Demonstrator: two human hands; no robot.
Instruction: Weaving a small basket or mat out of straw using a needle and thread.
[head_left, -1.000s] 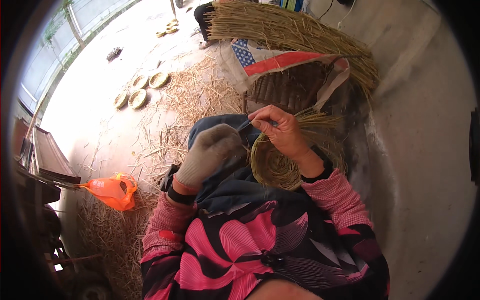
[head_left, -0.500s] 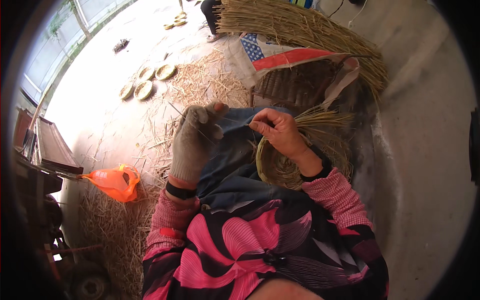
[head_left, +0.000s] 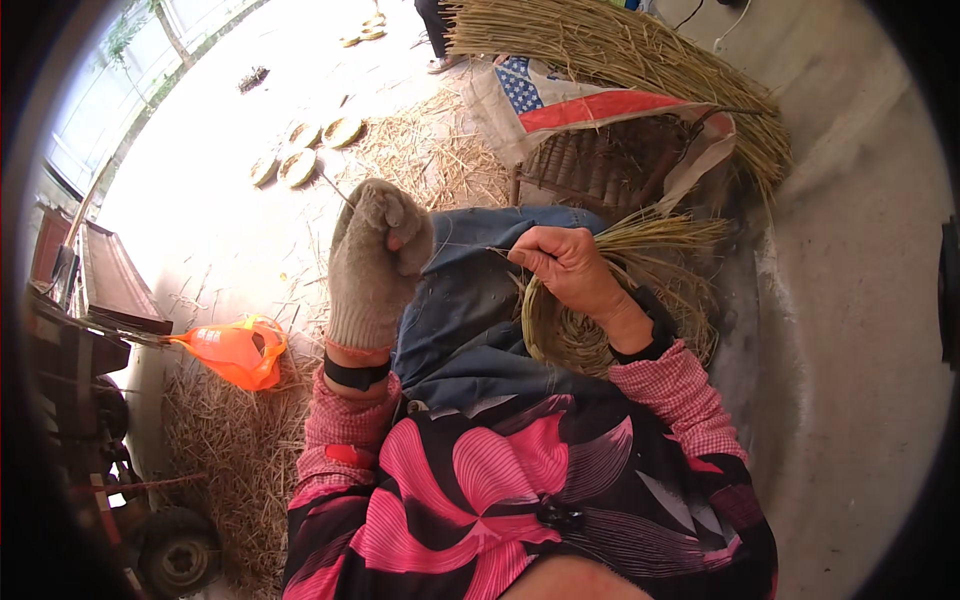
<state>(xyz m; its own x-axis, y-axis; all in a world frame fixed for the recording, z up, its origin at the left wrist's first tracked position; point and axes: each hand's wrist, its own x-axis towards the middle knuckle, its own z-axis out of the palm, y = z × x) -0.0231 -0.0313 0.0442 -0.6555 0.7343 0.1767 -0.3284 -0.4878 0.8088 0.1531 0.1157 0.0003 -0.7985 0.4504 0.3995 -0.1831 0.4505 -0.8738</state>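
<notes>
My left hand point(head_left: 378, 262), in a grey knit glove, is raised in a fist over my lap. A thin needle point(head_left: 337, 190) sticks out of it to the upper left. A fine strand point(head_left: 468, 245) runs from the fist across to my right hand point(head_left: 568, 268). My bare right hand pinches the rim of a coiled straw disc point(head_left: 572, 340) that rests against my blue-trousered knee. Loose straw ends point(head_left: 672, 232) fan out from the coil past my right fingers.
An orange plastic bag point(head_left: 236, 350) lies on scattered straw point(head_left: 225, 450) to my left. Several finished round discs point(head_left: 298, 166) sit on the bright floor. A cloth-draped chair point(head_left: 590, 115) and a big straw bundle point(head_left: 620, 55) stand ahead. A concrete wall point(head_left: 850, 300) rises at right.
My gloved left hand has drawn up and to the left, away from the coil, pulling the strand taut. My right hand has stayed on the coil's rim.
</notes>
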